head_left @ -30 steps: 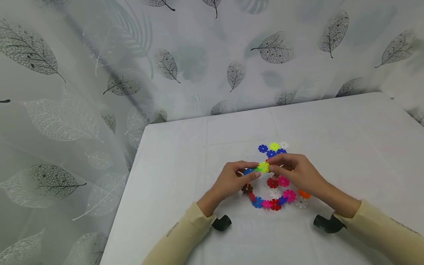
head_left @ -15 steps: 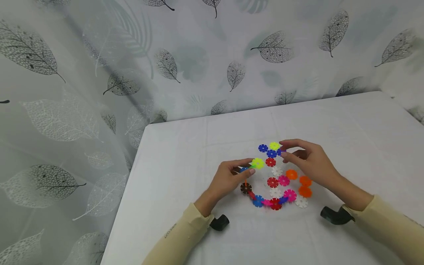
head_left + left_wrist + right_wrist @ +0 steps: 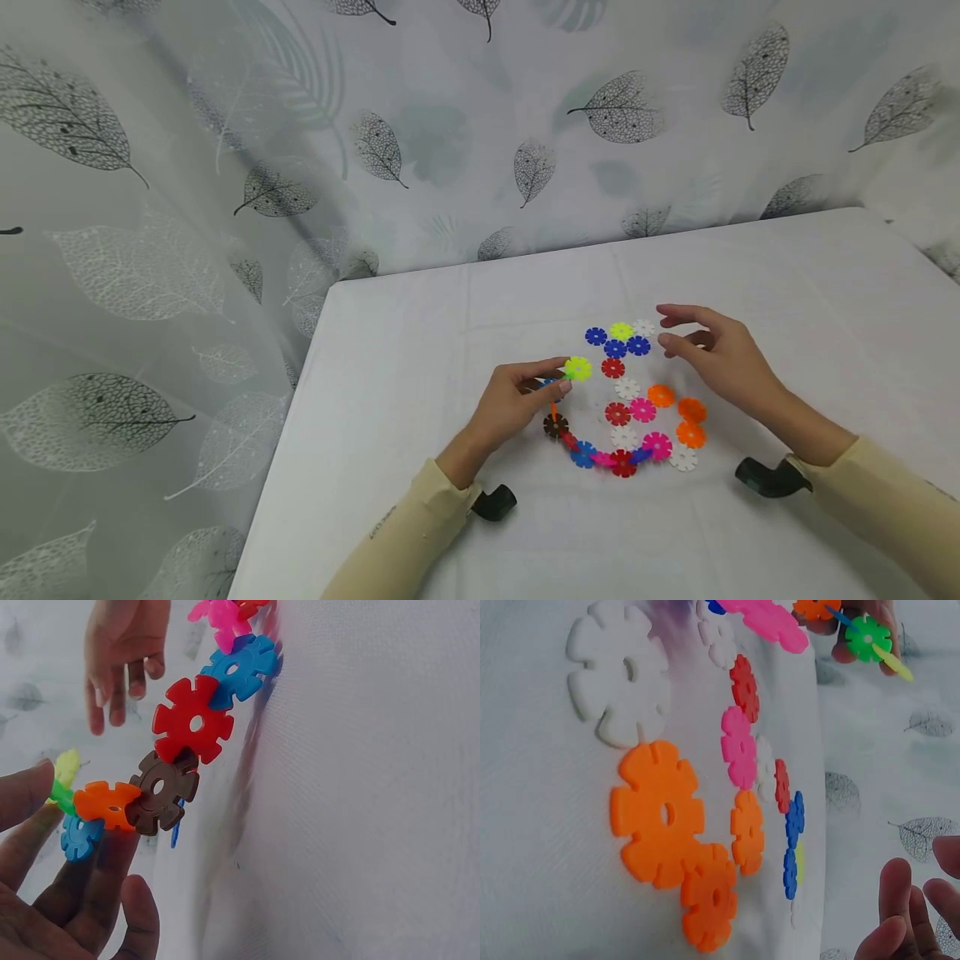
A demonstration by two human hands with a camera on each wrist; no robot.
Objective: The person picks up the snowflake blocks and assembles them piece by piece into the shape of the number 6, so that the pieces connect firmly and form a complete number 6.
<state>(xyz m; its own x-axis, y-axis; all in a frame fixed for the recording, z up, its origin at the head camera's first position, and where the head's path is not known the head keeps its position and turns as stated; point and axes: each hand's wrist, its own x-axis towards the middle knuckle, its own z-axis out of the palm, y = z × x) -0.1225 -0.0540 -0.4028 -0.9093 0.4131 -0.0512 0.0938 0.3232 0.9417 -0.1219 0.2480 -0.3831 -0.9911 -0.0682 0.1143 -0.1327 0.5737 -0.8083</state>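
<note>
My left hand (image 3: 504, 407) pinches one end of a curved chain of notched plastic snowflake discs between thumb and fingers. A yellow disc (image 3: 577, 368) tips that end, joined to a green disc (image 3: 868, 639). From there the chain runs through blue, an orange disc (image 3: 105, 804), a brown disc (image 3: 163, 791) and a red disc (image 3: 193, 720), then curves down to pink, red and dark blue discs at the front. My right hand (image 3: 716, 354) hovers right of the loose discs, fingers apart and holding nothing, nearest a white disc (image 3: 642, 328) and a dark blue disc (image 3: 638, 346).
Several loose discs lie on the white tabletop (image 3: 405, 350), among them a red disc (image 3: 612, 368), a pink disc (image 3: 642, 409), an orange disc (image 3: 692, 409) and a white disc (image 3: 683, 457). Behind the table hangs a leaf-patterned curtain (image 3: 450, 150). Dark curved pieces stick out at both sleeves.
My right hand has left the chain's yellow end and moved right and away, past the dark blue and white discs. My left hand has shifted slightly left, still holding the chain.
</note>
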